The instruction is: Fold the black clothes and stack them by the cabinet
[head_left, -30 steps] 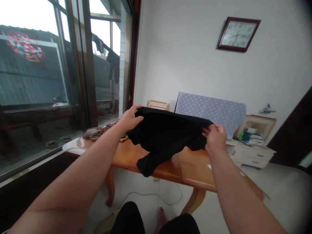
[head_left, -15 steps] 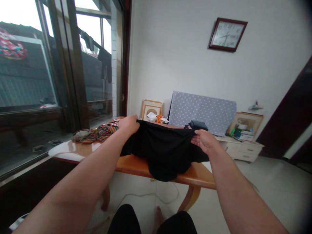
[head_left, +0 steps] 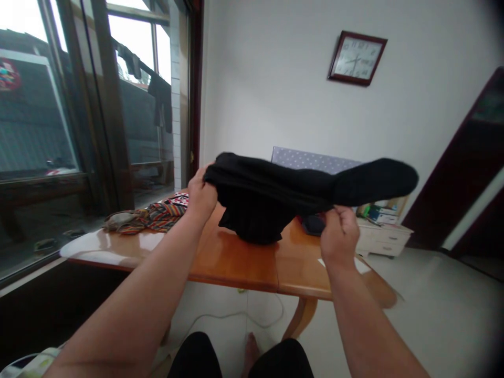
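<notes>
A black garment (head_left: 271,191) stretches between my two hands above the wooden table (head_left: 236,262). It is flared out, one part swinging to the right beyond my right hand and another hanging down in the middle; its exact kind I cannot make out. My left hand (head_left: 202,195) grips its left edge, fingers closed with the thumb toward me. At the near right edge, my right hand (head_left: 340,233) pinches the cloth. Just left of my right hand lies a dark folded cloth (head_left: 313,224) on the table, partly hidden.
Striped and patterned clothes (head_left: 157,214) lie heaped at the table's left end. A white paper (head_left: 362,265) is by my right wrist. Behind stand a dotted grey cloth cover (head_left: 307,157) and a white drawer cabinet (head_left: 388,239). A cable (head_left: 228,315) runs across the floor below.
Both hands have kept hold of the black garment. It has gone from draping over the table's front edge to being lifted and flung up and away, its right part flying out sideways.
</notes>
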Motion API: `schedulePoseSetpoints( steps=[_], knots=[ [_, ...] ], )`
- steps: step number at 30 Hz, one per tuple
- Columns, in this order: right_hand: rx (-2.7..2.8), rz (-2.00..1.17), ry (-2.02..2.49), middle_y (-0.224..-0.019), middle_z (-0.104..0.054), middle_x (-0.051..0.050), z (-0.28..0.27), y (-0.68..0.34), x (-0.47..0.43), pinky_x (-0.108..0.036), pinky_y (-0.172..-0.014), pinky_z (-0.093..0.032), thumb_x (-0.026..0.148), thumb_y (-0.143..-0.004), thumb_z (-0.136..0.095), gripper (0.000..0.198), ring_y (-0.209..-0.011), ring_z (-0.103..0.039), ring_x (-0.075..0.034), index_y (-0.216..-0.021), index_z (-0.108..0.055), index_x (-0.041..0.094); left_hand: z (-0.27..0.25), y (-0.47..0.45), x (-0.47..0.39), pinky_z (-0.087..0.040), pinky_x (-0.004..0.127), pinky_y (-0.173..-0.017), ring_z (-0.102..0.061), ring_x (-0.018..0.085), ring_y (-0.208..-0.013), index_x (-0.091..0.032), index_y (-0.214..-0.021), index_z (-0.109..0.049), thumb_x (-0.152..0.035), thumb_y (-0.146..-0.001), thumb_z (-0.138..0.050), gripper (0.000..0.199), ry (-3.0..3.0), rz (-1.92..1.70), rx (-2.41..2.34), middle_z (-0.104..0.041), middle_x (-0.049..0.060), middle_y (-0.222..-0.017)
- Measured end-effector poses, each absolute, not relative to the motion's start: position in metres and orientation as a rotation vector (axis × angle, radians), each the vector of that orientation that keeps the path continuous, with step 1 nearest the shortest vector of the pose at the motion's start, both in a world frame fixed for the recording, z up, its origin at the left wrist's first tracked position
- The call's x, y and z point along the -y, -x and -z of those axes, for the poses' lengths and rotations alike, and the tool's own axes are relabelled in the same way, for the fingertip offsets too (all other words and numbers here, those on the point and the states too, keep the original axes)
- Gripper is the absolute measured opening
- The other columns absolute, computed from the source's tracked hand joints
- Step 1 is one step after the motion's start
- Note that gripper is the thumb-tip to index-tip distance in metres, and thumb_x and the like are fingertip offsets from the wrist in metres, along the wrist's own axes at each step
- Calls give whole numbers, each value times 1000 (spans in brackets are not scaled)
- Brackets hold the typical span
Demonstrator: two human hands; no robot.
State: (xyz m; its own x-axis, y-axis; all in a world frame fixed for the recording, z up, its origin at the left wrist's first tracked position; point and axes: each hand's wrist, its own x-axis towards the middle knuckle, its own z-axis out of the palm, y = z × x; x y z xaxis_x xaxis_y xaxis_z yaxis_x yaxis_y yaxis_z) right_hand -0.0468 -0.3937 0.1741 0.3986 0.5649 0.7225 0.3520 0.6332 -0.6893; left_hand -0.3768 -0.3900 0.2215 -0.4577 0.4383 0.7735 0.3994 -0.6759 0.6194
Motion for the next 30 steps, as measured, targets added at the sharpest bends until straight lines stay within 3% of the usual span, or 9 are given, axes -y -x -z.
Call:
schedulePoseSetpoints(
  steps=[4, 9, 16, 22, 24, 27, 30],
  knots=[
    [1452, -453, 1196, -84, -72, -8, -93, 55, 428, -33, -75, -48, 47, -84, -53, 31, -85, -65, -27, -85, -68, 20, -142, 395, 407, -47, 35, -94, -62, 26, -107, -19, -105, -73, -20, -70, -51, 41, -1469, -1987, -1664, -73, 4, -105],
    [1753, -940, 1273, -58, -63, 1, -31, 69, 442, -27, -57, -43, 41, -86, -50, 23, -61, -65, -20, -75, -57, 22, -76, 407, 424, -46, 38, -99, -62, 28, -109, -19, -101, -74, -23, -69, -57, 37, -1060, -1954, -1694, -73, 6, -102],
    [2084, -1001, 982, -71, -62, 2, -48, 100, 456, -25, -64, -41, 30, -84, -54, 14, -70, -58, -15, -75, -58, 20, -70, 399, 420, -41, 37, -107, -59, 24, -118, -20, -111, -69, -38, -77, -66, 39, -852, -2134, -1307, -69, 6, -118],
    [1750, -1017, 1074, -70, -61, 2, -49, 87, 434, -27, -61, -46, 42, -86, -54, 22, -66, -61, -17, -80, -59, 21, -70, 412, 422, -33, 37, -115, -53, 24, -128, -22, -110, -72, -29, -79, -61, 34, -947, -2109, -1407, -67, 5, -127],
    [1430, -999, 1119, -74, -64, 1, -48, 71, 418, -29, -63, -51, 47, -84, -55, 26, -69, -65, -19, -86, -60, 21, -66, 419, 426, -39, 38, -111, -57, 25, -124, -21, -112, -71, -25, -78, -58, 37, -905, -2079, -1453, -66, 6, -128],
    [1002, -884, 1101, -80, -67, 0, -47, 47, 396, -30, -66, -55, 46, -78, -63, 28, -76, -68, -20, -91, -61, 22, -60, 424, 433, -53, 39, -91, -69, 25, -104, -20, -124, -63, -25, -78, -55, 48, -783, -1967, -1358, -64, 11, -127],
    [862, -826, 1108, -80, -66, 0, -41, 31, 384, -29, -65, -57, 45, -71, -69, 30, -78, -67, -19, -89, -63, 22, -51, 423, 437, -55, 33, -79, -71, 23, -97, -19, -126, -59, -24, -77, -57, 50, -796, -1891, -1358, -60, 13, -132]
  ],
)
